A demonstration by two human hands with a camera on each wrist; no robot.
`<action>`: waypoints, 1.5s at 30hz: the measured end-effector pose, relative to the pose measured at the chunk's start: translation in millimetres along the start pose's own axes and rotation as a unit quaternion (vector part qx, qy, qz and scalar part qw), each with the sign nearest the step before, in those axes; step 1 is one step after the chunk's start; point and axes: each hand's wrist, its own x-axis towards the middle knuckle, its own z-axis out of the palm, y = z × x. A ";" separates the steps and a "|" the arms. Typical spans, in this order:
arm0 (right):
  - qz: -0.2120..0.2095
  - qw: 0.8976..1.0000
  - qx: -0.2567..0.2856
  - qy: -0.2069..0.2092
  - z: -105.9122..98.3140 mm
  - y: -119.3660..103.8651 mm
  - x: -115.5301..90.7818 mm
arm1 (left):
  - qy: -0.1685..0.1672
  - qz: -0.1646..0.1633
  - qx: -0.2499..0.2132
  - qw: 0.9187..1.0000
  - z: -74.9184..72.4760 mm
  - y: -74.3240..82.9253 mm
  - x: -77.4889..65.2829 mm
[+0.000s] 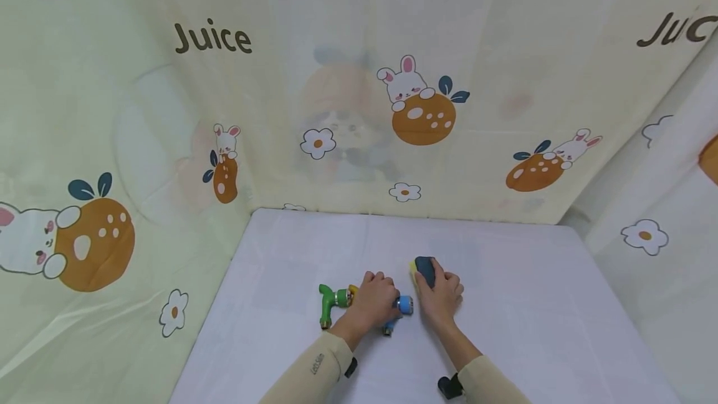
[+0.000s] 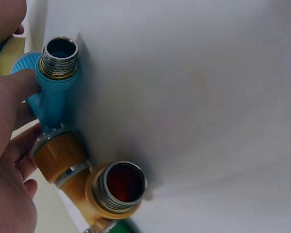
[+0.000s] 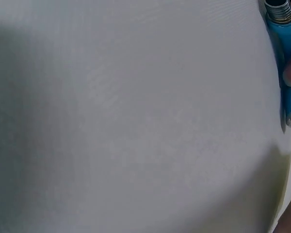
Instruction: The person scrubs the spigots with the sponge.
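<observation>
My left hand grips the blue tap, its thumb across the blue body and its fingers behind the row. Beside the blue tap, end to end, lies an orange-yellow tap, mostly covered by the hand in the head view. A green tap lies at the left end of the row. The threaded metal outlets of the blue and orange-yellow taps show in the left wrist view. My right hand holds a sponge with a dark face and a yellow side, just right of the blue tap.
The taps lie on a white-covered table. Printed curtains hang behind the table and along its left and right sides. Each wrist bears a dark strap-on piece, such as the one by the right sleeve.
</observation>
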 end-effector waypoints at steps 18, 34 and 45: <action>-0.039 0.989 -0.140 -0.024 16.9 13.3 8.1 | 0.081 -0.082 -0.220 0.969 -2.7 -54.5 -28.1; -0.055 0.992 -0.114 0.007 9.6 2.8 6.8 | 0.115 -0.102 -0.253 0.955 3.4 -74.9 -31.7; -0.203 0.959 -0.197 -0.008 13.5 -13.7 -5.3 | 0.093 -0.135 -0.216 0.963 2.4 -74.8 -38.4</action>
